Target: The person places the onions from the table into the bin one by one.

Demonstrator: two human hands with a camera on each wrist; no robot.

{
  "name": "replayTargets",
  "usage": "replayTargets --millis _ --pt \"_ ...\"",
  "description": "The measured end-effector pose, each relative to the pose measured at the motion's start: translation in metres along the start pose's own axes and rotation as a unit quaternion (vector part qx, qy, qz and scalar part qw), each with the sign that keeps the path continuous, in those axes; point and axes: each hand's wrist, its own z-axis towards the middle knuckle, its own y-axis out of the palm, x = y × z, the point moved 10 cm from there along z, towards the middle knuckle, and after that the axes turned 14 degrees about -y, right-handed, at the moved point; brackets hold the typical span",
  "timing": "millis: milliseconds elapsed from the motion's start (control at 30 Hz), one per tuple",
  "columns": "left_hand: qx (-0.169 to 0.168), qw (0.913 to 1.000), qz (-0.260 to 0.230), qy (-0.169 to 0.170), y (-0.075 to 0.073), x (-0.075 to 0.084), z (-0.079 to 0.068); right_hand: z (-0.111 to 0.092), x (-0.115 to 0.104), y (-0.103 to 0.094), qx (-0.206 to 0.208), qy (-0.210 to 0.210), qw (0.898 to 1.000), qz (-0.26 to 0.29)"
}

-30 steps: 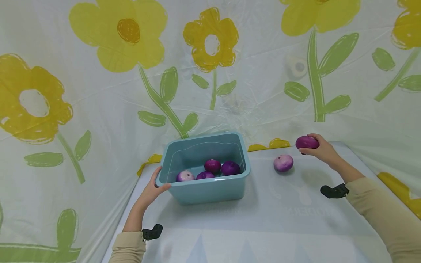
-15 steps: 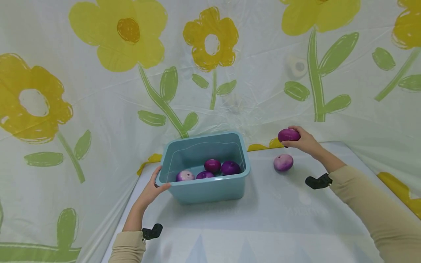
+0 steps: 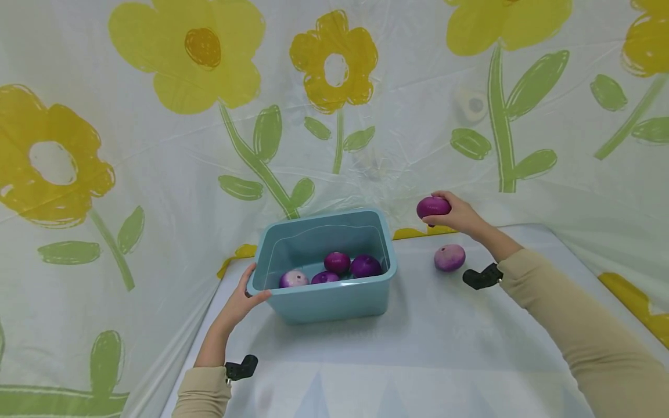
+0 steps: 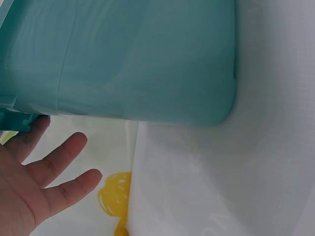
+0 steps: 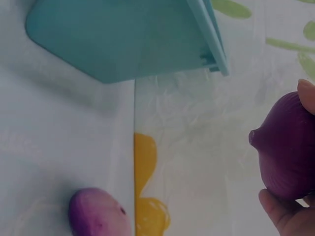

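My right hand (image 3: 462, 216) holds a purple onion (image 3: 431, 207) in the air, above the table's back edge and right of a blue-green plastic bin (image 3: 334, 305). In the right wrist view the held onion's pointed tip (image 5: 253, 137) faces the bin side. At the bin's front left corner, my left hand (image 3: 240, 301) grips the rim between thumb and finger; other fingers (image 4: 74, 191) spread straight below it in the left wrist view. Several onions lie inside, among them a paler one (image 3: 294, 279) and a dark purple one (image 3: 366, 266).
A pale purple onion (image 3: 449, 258) sits on the white table (image 3: 434, 337), right of the bin and below the raised right hand. Directly behind the table hangs a flower-printed white curtain (image 3: 407, 116), close to the bin's back.
My right hand has carried the purple onion leftward and slightly upward, past the onion on the table and closer to the bin. My left hand and the bin have stayed put.
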Motion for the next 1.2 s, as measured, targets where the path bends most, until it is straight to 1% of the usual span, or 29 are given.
replayTargets --millis 167,367,533,667,700,733,900,933,1200 --pt "0.001 1.0000 -0.007 -0.003 0.000 0.000 0.000 0.010 -0.012 0.007 -0.005 -0.010 1.000 -0.003" --pt "-0.004 1.0000 -0.003 0.000 0.000 0.001 0.000 0.020 -0.027 0.016 -0.013 -0.026 1.000 0.004" --pt "-0.007 0.9999 -0.012 -0.002 0.000 0.001 0.002 0.027 -0.040 0.024 -0.019 -0.034 0.999 0.007" --pt "-0.003 1.0000 -0.006 -0.001 0.001 0.001 0.001 0.033 -0.047 0.032 -0.026 -0.035 0.999 0.018" --pt "-0.004 1.0000 -0.006 -0.003 0.001 0.005 -0.002 0.034 -0.049 0.035 -0.028 -0.034 0.999 0.019" --pt "-0.003 1.0000 -0.004 -0.002 0.001 0.005 -0.003 0.035 -0.050 0.037 -0.029 -0.033 0.999 0.020" --pt "-0.001 1.0000 -0.007 -0.001 0.001 0.007 -0.006 0.041 -0.058 0.047 -0.034 -0.034 0.999 0.018" --pt "0.002 1.0000 -0.007 0.002 0.000 0.004 -0.003 0.043 -0.060 0.049 -0.036 -0.037 0.999 0.017" --pt "0.006 1.0000 -0.004 0.004 0.000 0.002 -0.002 0.052 -0.077 0.071 -0.055 -0.057 0.996 0.026"
